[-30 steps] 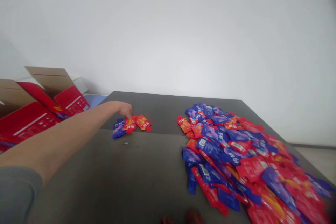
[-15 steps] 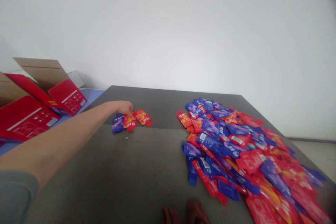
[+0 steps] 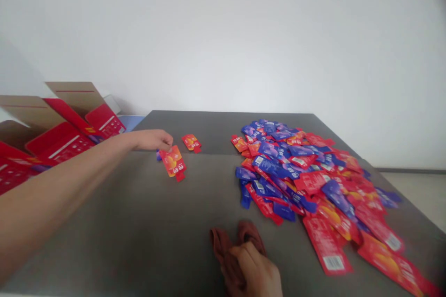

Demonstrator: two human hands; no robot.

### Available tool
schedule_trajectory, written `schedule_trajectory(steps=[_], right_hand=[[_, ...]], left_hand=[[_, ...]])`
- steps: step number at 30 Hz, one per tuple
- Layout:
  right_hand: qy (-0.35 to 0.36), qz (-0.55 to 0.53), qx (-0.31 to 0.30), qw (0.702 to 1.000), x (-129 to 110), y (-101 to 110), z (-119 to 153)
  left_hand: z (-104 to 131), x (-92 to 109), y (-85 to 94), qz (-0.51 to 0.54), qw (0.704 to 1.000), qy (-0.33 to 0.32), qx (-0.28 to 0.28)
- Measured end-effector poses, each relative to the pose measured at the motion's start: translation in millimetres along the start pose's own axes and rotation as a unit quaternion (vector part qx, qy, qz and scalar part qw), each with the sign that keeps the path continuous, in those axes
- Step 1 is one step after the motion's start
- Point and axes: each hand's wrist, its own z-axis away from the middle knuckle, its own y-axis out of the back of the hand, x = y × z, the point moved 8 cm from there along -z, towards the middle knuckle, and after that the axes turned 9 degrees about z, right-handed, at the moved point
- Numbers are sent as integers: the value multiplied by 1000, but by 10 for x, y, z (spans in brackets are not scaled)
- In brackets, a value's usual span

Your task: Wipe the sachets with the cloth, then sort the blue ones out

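My left hand (image 3: 155, 139) reaches far out over the left part of the table and pinches the top end of a red-orange sachet (image 3: 173, 162). Behind that sachet and the hand, a purple sachet (image 3: 159, 155) is mostly hidden. Just right of the hand, a second red-orange sachet (image 3: 191, 142) lies flat. Near the front edge, my right hand (image 3: 257, 271) is closed on a bunched brown cloth (image 3: 232, 262). Part of the cloth sticks out beyond the fingers, and the fingertips are partly hidden in it.
A large heap of red and purple sachets (image 3: 278, 167) spreads over the right side of the dark table (image 3: 149, 222). Open red cardboard boxes (image 3: 69, 144) stand off the table's left side. A white wall (image 3: 223, 37) rises behind the table.
My left hand has pulled one red-orange sachet up off the small group and slightly towards me. My right hand has come into view, gripping the brown cloth. The camera view has shifted.
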Motion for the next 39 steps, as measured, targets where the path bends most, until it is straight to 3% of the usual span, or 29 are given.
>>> schedule_trajectory(steps=[3,9,12,15,19,23,25,28,31,33,36,39], right_hand=[[-5,-27,-32,999,-35,87,-86],[-46,4,-82,996,-69,171,-165],[-52,25,-96,994,-74,171,-176],[-55,24,-86,994,-143,188,-205],[-36,10,-47,998,-523,182,-255],[37,53,-87,994,-1082,4,-231],[50,94,-111,988,-1143,-47,-200],[16,147,-134,980,-814,40,-182],[-59,197,-157,966,-285,264,-183],[-102,213,-151,960,-118,419,-179],[-86,182,-108,974,-401,471,-162],[-2,141,-120,983,-943,236,-83]], left_hand=[[270,48,-338,44,999,7,-2],[658,174,-1356,211,977,9,11],[881,242,-1762,293,953,4,73],[1150,313,-2041,365,917,-1,159],[1468,524,-2328,408,879,-40,244],[1606,783,-2523,365,893,-84,251],[1630,852,-2540,325,905,-97,255],[1638,893,-2498,261,920,-111,271],[1629,883,-2457,240,921,-112,284],[1623,874,-2450,240,921,-107,286],[1621,877,-2460,244,922,-104,280],[1631,923,-2480,243,924,-120,270]])
